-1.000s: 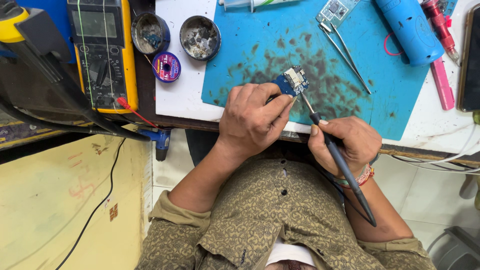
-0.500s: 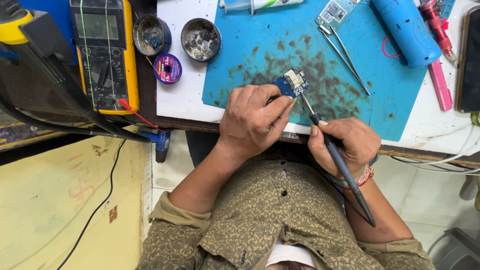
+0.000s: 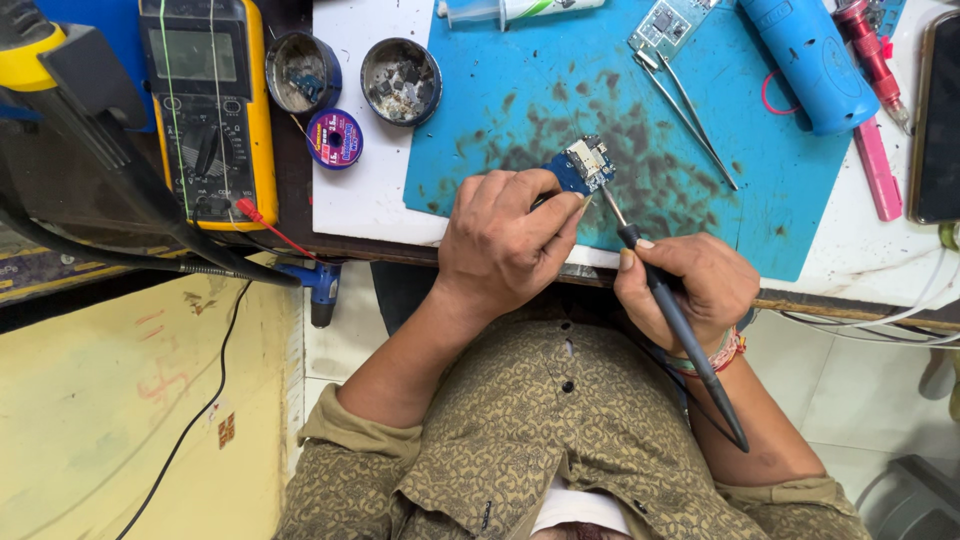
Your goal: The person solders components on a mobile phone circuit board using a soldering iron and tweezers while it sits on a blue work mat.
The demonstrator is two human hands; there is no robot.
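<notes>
Two hands busy: my left hand point(image 3: 505, 240) pinches the board point(image 3: 580, 166) on the mat point(image 3: 640, 140); my right hand point(image 3: 690, 285) grips the iron point(image 3: 665, 305) (tip at board); soldering seems unfinished.

left hand point(image 3: 505, 240) pinching blue circuit board point(image 3: 580, 166), right hand point(image 3: 690, 285) — soldering iron point(image 3: 665, 300)

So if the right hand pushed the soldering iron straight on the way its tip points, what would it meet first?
The right hand aims the soldering iron up-left; its tip already seems to reach the small blue circuit board held by the left hand, though contact is unclear.
</notes>
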